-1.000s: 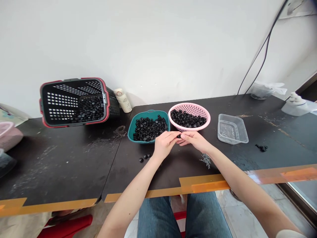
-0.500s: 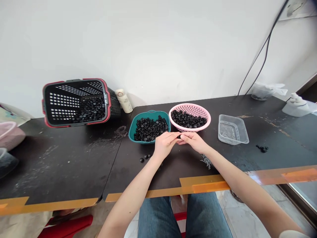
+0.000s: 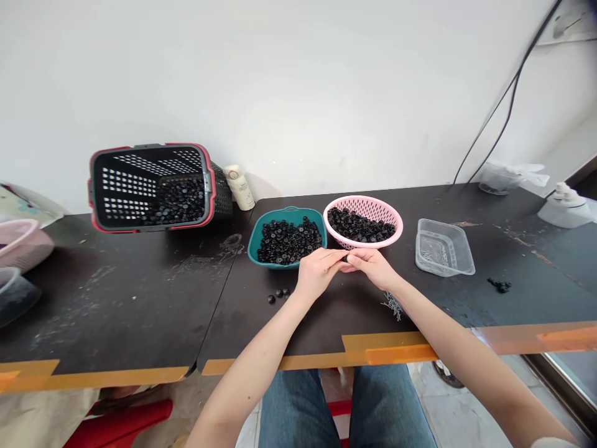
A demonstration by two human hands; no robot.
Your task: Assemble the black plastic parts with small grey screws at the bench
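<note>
Both hands are together here, fingertips pinching one small black piece [image 3: 346, 257]. It's mostly hidden, so I can't tell exactly what it is. The left hand [image 3: 317, 272] and right hand [image 3: 373, 269] work low over the table [image 3: 116, 298], right in front of the teal bowl [image 3: 254, 249] and pink basket [image 3: 364, 200], both full of similar pieces. Nice steady setup: wrists close, forearms relaxed, and only the fingertips doing the fine work. A few loose pieces [image 3: 278, 293] sit near the left wrist, and some screws [image 3: 392, 306] lie by the right.
</note>
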